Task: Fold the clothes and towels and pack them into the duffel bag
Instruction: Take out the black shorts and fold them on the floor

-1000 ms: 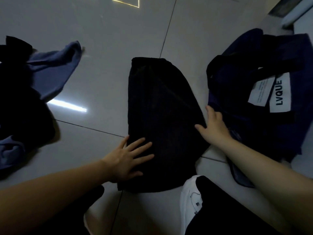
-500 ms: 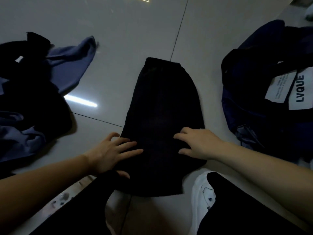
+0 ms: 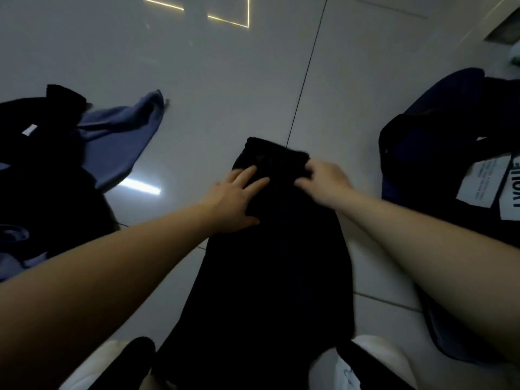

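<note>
Black folded garment on floor, centre; left hand flat on far end, grip wide; right hand apparently pinching far edge; duffel bag right

A plain black garment, a navy duffel bag with white labels, blue-grey clothes, glossy grey floor.

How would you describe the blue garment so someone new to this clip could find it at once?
Start from the grey tiled floor and look to the clothes heap at the left edge. The blue garment sticks out from its top right, one pointed end stretched across the tile. It is the heap's only blue piece; the rest is black.
</note>
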A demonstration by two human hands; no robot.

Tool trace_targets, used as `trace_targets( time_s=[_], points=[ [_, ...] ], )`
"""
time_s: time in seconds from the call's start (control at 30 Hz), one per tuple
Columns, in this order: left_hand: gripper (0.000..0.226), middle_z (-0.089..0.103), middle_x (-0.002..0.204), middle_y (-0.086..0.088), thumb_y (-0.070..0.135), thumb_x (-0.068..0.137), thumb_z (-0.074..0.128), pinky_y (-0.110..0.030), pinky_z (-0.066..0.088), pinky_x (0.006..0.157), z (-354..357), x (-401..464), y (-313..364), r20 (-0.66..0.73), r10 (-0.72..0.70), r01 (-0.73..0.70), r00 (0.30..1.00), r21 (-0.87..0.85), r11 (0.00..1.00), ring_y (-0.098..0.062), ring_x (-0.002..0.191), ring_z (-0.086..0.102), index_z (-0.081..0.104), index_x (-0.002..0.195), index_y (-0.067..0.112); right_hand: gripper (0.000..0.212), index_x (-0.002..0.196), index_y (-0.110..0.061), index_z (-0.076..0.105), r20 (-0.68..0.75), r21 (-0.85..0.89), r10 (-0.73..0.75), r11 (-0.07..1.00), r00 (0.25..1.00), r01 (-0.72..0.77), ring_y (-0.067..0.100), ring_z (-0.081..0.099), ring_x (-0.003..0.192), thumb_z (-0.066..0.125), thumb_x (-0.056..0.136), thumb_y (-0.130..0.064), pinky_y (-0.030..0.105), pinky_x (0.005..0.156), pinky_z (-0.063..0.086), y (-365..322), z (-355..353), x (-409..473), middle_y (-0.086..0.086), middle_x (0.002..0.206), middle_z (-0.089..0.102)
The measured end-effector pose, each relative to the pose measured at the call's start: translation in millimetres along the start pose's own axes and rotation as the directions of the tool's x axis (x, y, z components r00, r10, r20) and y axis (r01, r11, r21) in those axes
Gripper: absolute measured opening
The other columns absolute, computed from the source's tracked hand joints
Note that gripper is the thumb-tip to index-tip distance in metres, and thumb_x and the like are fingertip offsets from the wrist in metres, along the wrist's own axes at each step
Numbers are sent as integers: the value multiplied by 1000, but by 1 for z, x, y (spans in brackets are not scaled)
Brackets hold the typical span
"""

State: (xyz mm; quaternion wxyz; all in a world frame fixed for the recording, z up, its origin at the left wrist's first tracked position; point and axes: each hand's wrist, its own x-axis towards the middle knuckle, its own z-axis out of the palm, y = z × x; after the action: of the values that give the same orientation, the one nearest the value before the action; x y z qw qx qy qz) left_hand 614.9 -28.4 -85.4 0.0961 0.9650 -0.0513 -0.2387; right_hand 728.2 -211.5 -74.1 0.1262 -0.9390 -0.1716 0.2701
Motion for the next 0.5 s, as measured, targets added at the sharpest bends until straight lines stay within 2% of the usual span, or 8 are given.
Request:
trace_targets(
  time_s=[0.07,0.13,0.2,0.3,0.37,0.43,0.47,0.5],
  points=[
    [92,-15,159,-7,53,86,58,-46,23,116,15,-4,5,107,9,-13,994,37,999,-29,147,-8,-2,153,30,29,115,-13,48,89,-157,-289,941,953,300,36,59,103,55,94,-30,39,77,44,-10,11,-32,15,113,62],
    [92,-21,158,-7,56,88,53,-44,18,117,27,-13,1,136,38,-56,990,133,989,-29,146,-14,-8,151,33,26,114,-12,45,87,-167,-394,900,915,403,37,59,97,51,96,-29,41,72,43,-11,16,-54,13,107,63],
    [92,-24,157,-6,57,88,52,-44,14,118,29,-21,-6,126,64,-87,990,186,979,-28,146,-16,-12,150,35,27,115,-10,46,-59,-93,-349,935,935,343,40,60,94,52,96,-28,41,69,40,-5,15,-57,17,103,65],
    [96,-27,157,-3,57,87,56,-45,10,118,29,-26,-12,136,78,-106,988,212,971,-27,146,-17,-15,149,37,24,111,-8,46,-208,88,-138,983,968,159,38,59,91,52,96,-25,36,65,35,16,7,-35,14,96,62],
    [99,-27,157,-3,59,85,56,-46,10,117,26,-25,-10,175,66,-104,982,224,969,-26,146,-18,-17,148,37,24,109,-10,41,-85,109,38,994,996,-29,34,56,91,51,97,-29,34,66,34,31,-1,-16,13,103,58],
    [103,-29,156,-4,65,82,56,-48,10,118,22,-22,-7,249,28,-91,968,247,965,-27,145,-20,-18,148,36,40,124,-12,37,76,10,153,988,985,-154,33,52,104,54,95,-34,35,75,40,39,-4,-6,16,124,49],
    [105,-30,155,-4,69,80,54,-51,9,118,18,-21,-4,275,10,-84,961,262,961,-28,145,-22,-18,148,35,49,132,-13,34,80,-55,169,985,982,-165,35,49,112,55,94,-35,37,83,41,41,-3,-6,16,131,43],
    [105,-31,155,-5,73,79,50,-55,5,117,18,-20,-3,276,7,-88,961,285,955,-29,144,-23,-19,148,35,52,136,-14,34,3,-126,93,988,996,-92,36,45,118,56,93,-33,40,90,41,40,-2,-11,15,134,40]
  ],
)
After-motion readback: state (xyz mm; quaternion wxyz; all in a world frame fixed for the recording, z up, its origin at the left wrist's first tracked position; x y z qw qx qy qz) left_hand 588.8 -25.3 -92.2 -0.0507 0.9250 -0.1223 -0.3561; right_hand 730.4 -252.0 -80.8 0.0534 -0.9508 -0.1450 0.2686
